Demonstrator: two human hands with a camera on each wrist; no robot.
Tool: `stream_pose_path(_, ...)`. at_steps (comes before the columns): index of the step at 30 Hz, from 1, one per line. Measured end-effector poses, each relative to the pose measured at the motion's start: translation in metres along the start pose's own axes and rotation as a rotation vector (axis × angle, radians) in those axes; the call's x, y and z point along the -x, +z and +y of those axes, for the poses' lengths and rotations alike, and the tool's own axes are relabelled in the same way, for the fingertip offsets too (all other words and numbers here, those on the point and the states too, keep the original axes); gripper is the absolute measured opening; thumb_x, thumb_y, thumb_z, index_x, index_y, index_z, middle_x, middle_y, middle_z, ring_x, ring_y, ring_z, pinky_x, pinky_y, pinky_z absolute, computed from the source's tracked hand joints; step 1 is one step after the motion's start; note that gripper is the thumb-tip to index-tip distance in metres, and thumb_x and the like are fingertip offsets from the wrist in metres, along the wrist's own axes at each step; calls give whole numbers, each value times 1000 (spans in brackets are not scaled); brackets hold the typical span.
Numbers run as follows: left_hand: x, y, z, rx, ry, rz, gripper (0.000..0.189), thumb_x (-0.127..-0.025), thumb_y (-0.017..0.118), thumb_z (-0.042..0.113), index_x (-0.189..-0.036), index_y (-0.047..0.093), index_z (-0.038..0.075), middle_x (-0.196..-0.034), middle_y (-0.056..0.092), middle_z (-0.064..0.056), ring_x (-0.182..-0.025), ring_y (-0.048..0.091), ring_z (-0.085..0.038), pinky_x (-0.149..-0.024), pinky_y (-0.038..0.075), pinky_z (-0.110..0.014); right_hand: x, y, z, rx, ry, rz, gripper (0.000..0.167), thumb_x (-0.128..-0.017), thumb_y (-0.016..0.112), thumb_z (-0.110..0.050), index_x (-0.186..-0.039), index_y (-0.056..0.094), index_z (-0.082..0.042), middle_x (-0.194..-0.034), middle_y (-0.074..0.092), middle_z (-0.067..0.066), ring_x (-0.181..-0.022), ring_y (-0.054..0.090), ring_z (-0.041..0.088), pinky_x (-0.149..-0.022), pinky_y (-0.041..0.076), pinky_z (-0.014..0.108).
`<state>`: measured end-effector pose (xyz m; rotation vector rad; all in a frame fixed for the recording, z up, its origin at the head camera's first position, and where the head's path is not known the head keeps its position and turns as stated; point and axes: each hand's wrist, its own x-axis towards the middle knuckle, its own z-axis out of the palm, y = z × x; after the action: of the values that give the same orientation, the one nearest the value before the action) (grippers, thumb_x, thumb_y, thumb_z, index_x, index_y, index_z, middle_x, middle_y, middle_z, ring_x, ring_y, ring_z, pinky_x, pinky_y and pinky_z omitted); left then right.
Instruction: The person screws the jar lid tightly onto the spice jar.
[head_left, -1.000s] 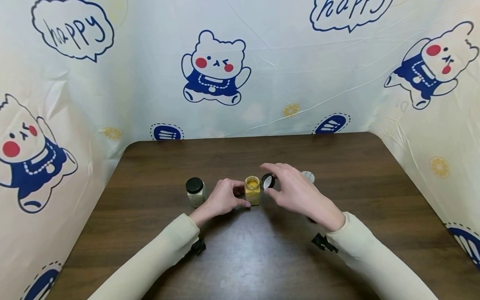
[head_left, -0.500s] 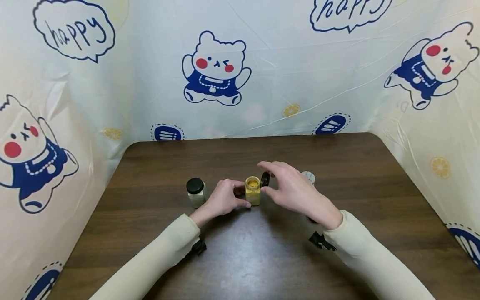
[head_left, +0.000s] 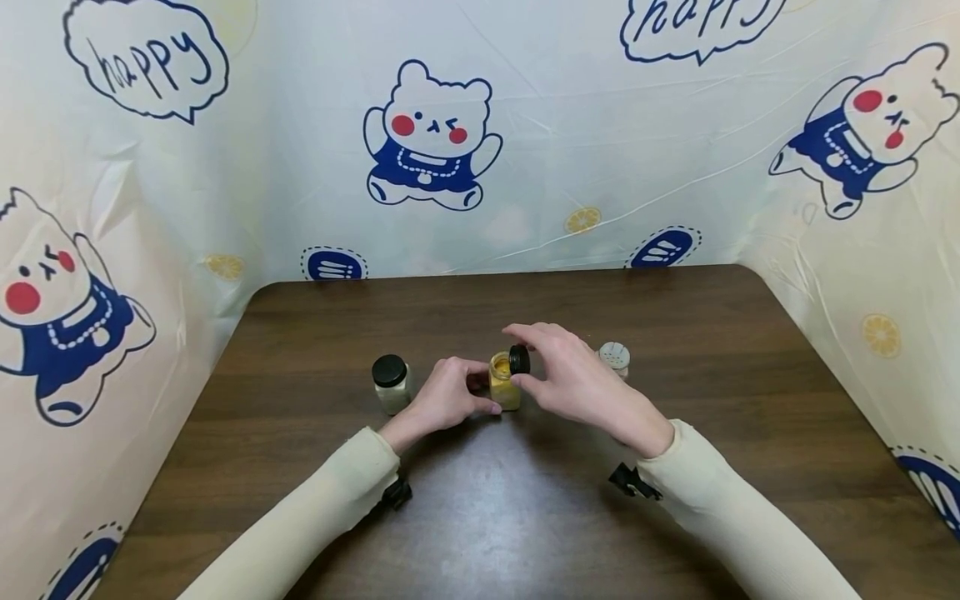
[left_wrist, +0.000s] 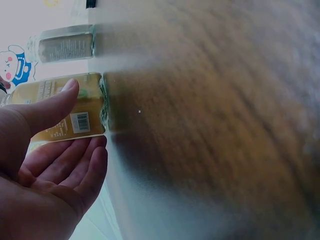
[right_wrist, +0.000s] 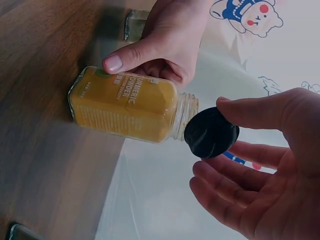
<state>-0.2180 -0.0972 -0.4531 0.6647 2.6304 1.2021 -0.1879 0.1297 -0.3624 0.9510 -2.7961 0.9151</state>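
- Left hand's (head_left: 442, 396) fingers grip the yellow jar (head_left: 506, 395), upright on the table (head_left: 487, 525).
- Right hand's (head_left: 573, 372) fingers pinch the black lid (head_left: 519, 360), tilted at the jar's mouth (head_left: 500, 364); whether touching, unclear.

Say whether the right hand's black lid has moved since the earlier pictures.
Yes: in the head view the black lid has shifted left, closer to the unmoved yellow jar, and now partly hides its mouth.
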Motion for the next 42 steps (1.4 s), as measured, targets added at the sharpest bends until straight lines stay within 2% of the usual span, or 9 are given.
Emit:
stream_pose_path(4,0,0,0,1,2,3,32,-78,96,13,-105,80,12,-91,76,5,-85,72,-13,-77,58,-33,-2,3,0,-24,-24,2,57,-92,83,-11,-144,60,-4,-133,66,9,-117,65,24,-98,54,43)
stream_pose_path(10,0,0,1,0,13,11,33,-77,97,13,-105,80,13,-92,77,3,-86,73,-14,-76,58,-33,-4,7,0,-38,-52,12,55,-93,81,-8,-144,61,-4,-132,66,9,-112,66,22,-92,55,40)
stream_pose_path(18,0,-1,1,7,20,4,37,-77,96,11,-110,80,11,-95,78,2,-87,74,-15,-77,59,-33,-8,12,0,-28,-56,-2,54,-93,81,-6,-143,61,-3,-137,67,10,-126,62,28,-104,51,46)
stream_pose_path(29,0,0,1,9,26,6,37,-78,96,12,-111,80,10,-96,78,0,-87,74,-16,-77,60,-33,-11,14,1,-30,-50,-10,55,-91,81,-1,-142,62,-6,-127,70,11,-112,63,29,-93,53,44)
stream_pose_path(42,2,1,0,27,22,15,37,-78,96,12,-111,80,11,-97,78,2,-88,74,-14,-77,60,-31,-11,18,3,-37,-64,-19,55,-90,80,2,-141,63,-6,-129,70,8,-114,62,29,-91,53,42)
